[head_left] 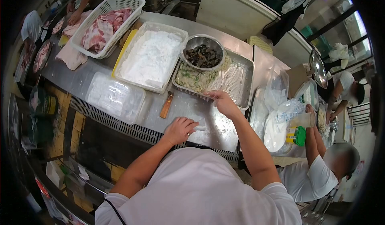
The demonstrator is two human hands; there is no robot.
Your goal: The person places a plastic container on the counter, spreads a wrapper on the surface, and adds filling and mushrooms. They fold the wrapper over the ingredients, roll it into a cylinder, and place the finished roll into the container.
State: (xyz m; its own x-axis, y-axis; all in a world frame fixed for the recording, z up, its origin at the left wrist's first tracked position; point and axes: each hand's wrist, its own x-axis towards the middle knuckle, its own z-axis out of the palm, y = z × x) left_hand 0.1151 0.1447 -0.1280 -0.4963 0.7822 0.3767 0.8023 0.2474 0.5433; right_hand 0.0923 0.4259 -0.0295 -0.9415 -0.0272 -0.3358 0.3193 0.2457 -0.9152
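My left hand (180,130) rests low over the steel worktop, fingers curled, with a small whitish piece (199,127) at its fingertips. My right hand (222,103) is at the front rim of a metal tray (249,86), its fingers bent together and pointing left; what they hold, if anything, is too small to tell. Pale filling with green bits (192,78) fills the tray's left part, and white strips (230,80) lie on its right. A metal bowl (187,60) of dark pieces sits over the tray's back. Left of my right hand lies a wooden-handled tool (167,106).
A white tub of white powder (150,54) stands left of the metal tray, with a translucent lidded box (114,96) in front. Further left are a basket of raw meat (104,32) and a person's hand. At right are a green container (296,136), plastic bags and two people working.
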